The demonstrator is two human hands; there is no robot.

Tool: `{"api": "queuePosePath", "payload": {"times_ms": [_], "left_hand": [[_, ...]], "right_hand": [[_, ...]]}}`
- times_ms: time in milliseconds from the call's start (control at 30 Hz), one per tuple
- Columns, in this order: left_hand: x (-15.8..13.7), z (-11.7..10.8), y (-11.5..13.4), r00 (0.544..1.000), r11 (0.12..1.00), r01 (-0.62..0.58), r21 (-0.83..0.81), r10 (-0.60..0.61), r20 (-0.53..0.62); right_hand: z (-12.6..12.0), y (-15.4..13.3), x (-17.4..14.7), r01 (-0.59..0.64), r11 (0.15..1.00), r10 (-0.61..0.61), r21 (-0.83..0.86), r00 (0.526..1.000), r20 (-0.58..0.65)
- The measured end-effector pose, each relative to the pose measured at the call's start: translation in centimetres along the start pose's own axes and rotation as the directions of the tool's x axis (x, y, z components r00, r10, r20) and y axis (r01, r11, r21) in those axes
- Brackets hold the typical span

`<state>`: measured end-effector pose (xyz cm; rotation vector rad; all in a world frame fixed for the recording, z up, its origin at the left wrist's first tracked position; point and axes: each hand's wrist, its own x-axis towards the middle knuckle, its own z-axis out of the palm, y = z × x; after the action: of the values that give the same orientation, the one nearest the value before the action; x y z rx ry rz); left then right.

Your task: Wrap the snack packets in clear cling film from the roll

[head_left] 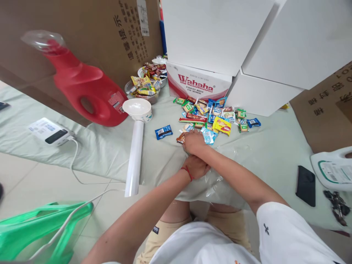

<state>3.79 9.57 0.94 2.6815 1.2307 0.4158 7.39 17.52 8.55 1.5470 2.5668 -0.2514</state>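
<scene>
My right hand [194, 142] reaches over my left at the near edge of a pile of wrapped snacks [200, 112]. Its fingers are closed at a small brown snack packet [180, 138], partly hidden by the hand. A light blue packet [209, 135] lies just to its right. Below it, my left hand [195, 167], with a red string at the wrist, is closed on a transparent plastic bag [217, 178] spread over the table edge; its fingertips are mostly hidden. A yellow packet [222, 125] lies at the pile's right. Apart to the left is a dark blue packet [163, 132].
A Wahaba-style red and white carton [199, 82] and white boxes [209, 33] stand behind the pile. Leftward are a white paddle-shaped tube with a bowl [134, 154], snack tubs [150, 97] and a red jug [88, 91]. A phone [305, 186] and keys [337, 207] lie right.
</scene>
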Motion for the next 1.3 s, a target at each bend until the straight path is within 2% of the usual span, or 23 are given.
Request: {"api": "queuePosePath", "payload": {"times_ms": [100,167,233,267,367,433,533,667,733,800,867,967,1100,1200,1300], "left_hand": [[0.0,0.0,0.2,1.0,1.0,0.01,-0.01,-0.01,0.009],[-0.2,-0.1,0.4,1.0,0.999,0.001,-0.032,-0.001,0.006],[-0.5,-0.2,0.4,1.0,0.998,-0.012,-0.061,0.012,0.002],[-0.7,-0.2,0.3,1.0,0.997,-0.016,-0.074,0.016,0.003],[-1.2,-0.4,0.1,1.0,0.995,-0.012,-0.095,0.015,0.027],[-1.3,-0.5,0.1,0.999,0.995,-0.006,-0.097,0.011,0.052],[-1.3,-0.5,0.2,0.997,0.997,0.002,-0.082,0.004,0.079],[-1.3,-0.4,0.5,0.996,0.999,0.017,-0.045,-0.013,0.088],[-1.3,-0.4,0.5,0.996,0.999,0.014,-0.03,-0.011,0.093],[-1.3,-0.5,0.5,0.995,1.0,0.005,-0.023,-0.003,0.103],[-1.3,-0.5,0.5,0.994,1.0,0.001,-0.026,0.002,0.107],[-1.4,-0.5,0.4,0.995,0.999,0.003,-0.035,0.0,0.099],[-1.4,-0.6,0.4,0.994,0.998,0.014,-0.054,-0.008,0.106],[-1.4,-0.8,0.4,0.994,0.998,0.02,-0.063,-0.013,0.113],[-1.3,-1.0,0.5,0.993,0.998,0.021,-0.063,-0.014,0.118]], "right_hand": [[-1.3,1.8,-1.0,0.041,0.997,-0.038,0.063,0.998,-0.043],[-2.6,4.3,-2.8,0.07,0.978,-0.038,0.194,0.986,-0.163],[-3.7,7.8,-5.4,0.078,0.924,0.039,0.373,0.954,-0.297],[-4.0,9.6,-6.9,0.07,0.889,0.093,0.453,0.941,-0.326],[-4.2,14.4,-11.3,0.001,0.791,0.203,0.612,0.943,-0.265],[-3.9,15.9,-13.0,-0.067,0.762,0.257,0.644,0.944,-0.206],[-3.4,15.4,-12.6,-0.153,0.787,0.3,0.598,0.941,-0.155],[-3.0,13.3,-9.6,-0.291,0.897,0.336,0.333,0.938,-0.087],[-2.3,12.7,-8.6,-0.301,0.933,0.316,0.199,0.947,-0.051],[-1.3,12.5,-8.4,-0.274,0.953,0.272,0.128,0.962,0.034],[-0.2,12.4,-8.5,-0.261,0.96,0.251,0.099,0.962,0.104],[0.9,12.9,-8.8,-0.261,0.96,0.25,0.096,0.962,0.112],[0.3,15.6,-10.2,-0.279,0.955,0.273,0.1,0.959,0.071],[-1.5,18.3,-12.8,-0.211,0.963,0.221,0.168,0.974,-0.043],[-2.8,18.9,-16.1,0.002,0.974,0.014,0.226,0.998,-0.069]]}}
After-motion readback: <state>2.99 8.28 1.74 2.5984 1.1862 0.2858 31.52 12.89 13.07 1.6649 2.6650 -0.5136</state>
